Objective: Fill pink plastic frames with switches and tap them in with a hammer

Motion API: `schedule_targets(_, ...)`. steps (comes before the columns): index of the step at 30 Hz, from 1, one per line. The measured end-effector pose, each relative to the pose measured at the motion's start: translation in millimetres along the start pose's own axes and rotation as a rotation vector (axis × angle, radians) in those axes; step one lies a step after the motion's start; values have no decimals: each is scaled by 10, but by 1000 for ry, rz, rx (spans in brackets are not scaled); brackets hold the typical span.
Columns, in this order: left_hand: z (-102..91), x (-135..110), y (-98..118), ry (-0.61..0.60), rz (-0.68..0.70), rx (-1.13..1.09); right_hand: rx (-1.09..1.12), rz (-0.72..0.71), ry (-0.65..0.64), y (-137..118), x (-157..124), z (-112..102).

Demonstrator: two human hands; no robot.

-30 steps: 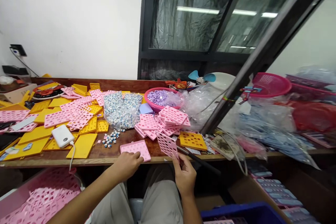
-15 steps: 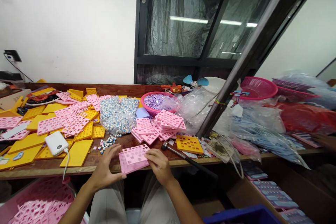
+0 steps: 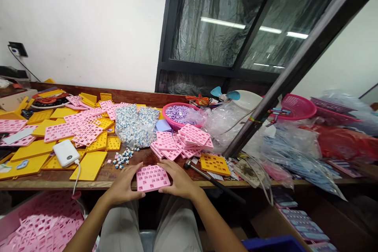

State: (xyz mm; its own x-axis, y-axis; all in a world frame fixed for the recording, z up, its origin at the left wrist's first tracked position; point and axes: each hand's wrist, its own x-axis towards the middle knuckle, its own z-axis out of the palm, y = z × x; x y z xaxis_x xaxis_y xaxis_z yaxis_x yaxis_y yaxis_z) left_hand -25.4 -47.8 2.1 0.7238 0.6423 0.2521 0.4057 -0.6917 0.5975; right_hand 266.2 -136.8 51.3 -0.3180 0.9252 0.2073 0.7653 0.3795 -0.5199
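Note:
A pink perforated plastic plate (image 3: 152, 177) lies on another pink plate at the front edge of the wooden bench (image 3: 118, 171). My left hand (image 3: 125, 186) presses on its left side with curled fingers. My right hand (image 3: 178, 180) holds its right side, fingers over the far corner. Both hands clasp the stacked pair between them. A small heap of blue-white key switches (image 3: 122, 157) lies just beyond my left hand. A stack of more pink plates (image 3: 183, 141) sits behind my right hand.
A small hammer (image 3: 212, 181) lies right of my right hand beside a yellow plate (image 3: 215, 164). Yellow and pink plates and a white power bank (image 3: 66, 153) cover the left. A bag of switches (image 3: 135, 126), pink basket (image 3: 178, 113) and plastic bags stand behind. A pink bin (image 3: 38, 222) sits lower left.
My right hand brought a grid plate from the right onto the pink plate by my left hand. Both hands now clasp the stacked plates at the bench edge.

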Motion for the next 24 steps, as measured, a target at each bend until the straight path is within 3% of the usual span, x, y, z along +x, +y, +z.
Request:
schedule_targets(3, -12, -7, -9, -8, -5, -5, 20, 45, -161, 49, 140, -49)
schedule_targets(5, -13, -9, -12, -6, -10, -7, 52, 59, -192, 81, 182, -56)
schedule_targets(12, -25, -23, -2, 9, -13, -26, 108, 53, -89, 91, 181, -45)
schedule_targets(24, -71, -40, -34, -11, -32, -122, 147, 63, -134, 167, 212, 54)
